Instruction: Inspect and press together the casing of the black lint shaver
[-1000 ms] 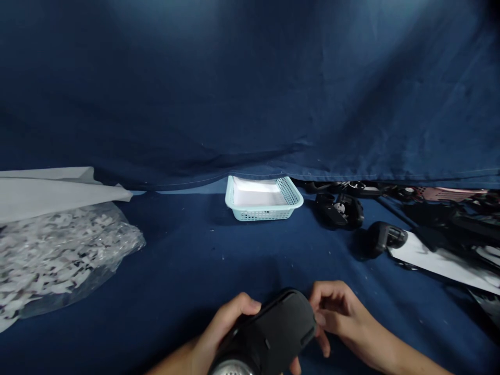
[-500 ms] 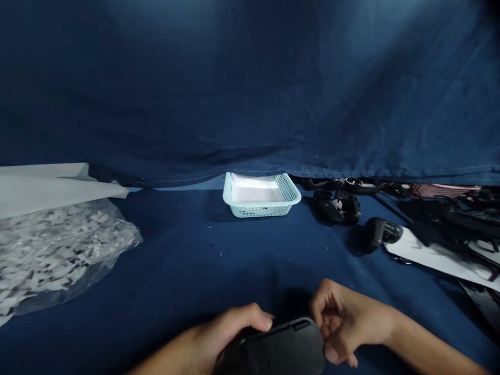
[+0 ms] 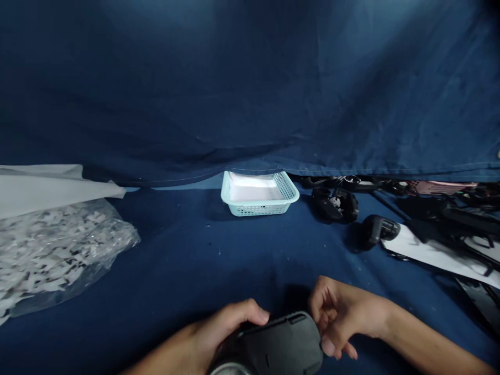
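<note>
A black plastic device [image 3: 279,346] with a rounded body sits at the bottom centre, just above the blue cloth. My left hand [image 3: 219,336] wraps around its left side, thumb over the top edge. My right hand [image 3: 339,317] is at its right end, fingers curled and touching its edge. The device's lower part runs out of the picture.
A pale green basket [image 3: 260,194] with white paper stands at the back centre under a hanging blue cloth. A clear bag of white pieces [image 3: 58,250] lies at the left. Black parts [image 3: 336,204] and a white sheet [image 3: 433,252] crowd the right side.
The black device has dropped lower and tilted flatter, its top face turned away. Both hands moved down with it and my right hand curled more at its end.
</note>
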A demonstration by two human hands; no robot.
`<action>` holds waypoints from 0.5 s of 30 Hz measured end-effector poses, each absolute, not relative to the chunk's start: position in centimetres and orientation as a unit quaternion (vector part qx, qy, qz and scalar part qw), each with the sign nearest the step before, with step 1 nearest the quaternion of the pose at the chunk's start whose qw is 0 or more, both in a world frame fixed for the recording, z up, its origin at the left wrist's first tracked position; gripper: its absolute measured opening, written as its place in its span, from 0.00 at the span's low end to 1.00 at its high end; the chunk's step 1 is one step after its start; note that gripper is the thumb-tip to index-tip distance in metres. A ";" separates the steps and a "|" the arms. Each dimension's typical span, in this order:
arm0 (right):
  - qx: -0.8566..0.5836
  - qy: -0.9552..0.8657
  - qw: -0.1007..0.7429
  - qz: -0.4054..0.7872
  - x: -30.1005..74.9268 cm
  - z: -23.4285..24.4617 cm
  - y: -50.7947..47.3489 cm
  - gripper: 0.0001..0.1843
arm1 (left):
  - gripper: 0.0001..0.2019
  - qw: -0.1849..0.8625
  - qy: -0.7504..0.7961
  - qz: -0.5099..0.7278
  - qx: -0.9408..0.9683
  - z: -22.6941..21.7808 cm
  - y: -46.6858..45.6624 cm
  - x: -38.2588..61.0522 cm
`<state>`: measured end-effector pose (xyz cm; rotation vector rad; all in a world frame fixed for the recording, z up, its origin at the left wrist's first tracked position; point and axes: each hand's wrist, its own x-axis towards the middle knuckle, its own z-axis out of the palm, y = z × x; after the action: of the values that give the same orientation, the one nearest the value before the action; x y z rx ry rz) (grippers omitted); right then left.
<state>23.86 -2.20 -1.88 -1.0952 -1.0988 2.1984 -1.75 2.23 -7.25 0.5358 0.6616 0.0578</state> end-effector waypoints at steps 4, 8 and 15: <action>-0.400 -0.403 0.210 0.796 23.9 -2.0 -2.2 0.11 | 0.20 0.910 0.315 0.027 0.268 -6.8 2.2 -1.9; -0.404 -0.414 0.200 0.791 24.0 -1.9 -2.3 0.12 | 0.19 0.904 0.330 0.024 0.271 -6.0 2.3 -1.8; -0.424 -0.445 0.157 0.773 23.6 -1.3 -2.7 0.08 | 0.16 0.884 0.308 0.006 0.351 -5.9 2.2 -1.6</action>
<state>23.59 -2.69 -1.28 -1.2118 -1.2737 2.2117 -1.62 2.18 -5.85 0.7295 0.6410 0.0132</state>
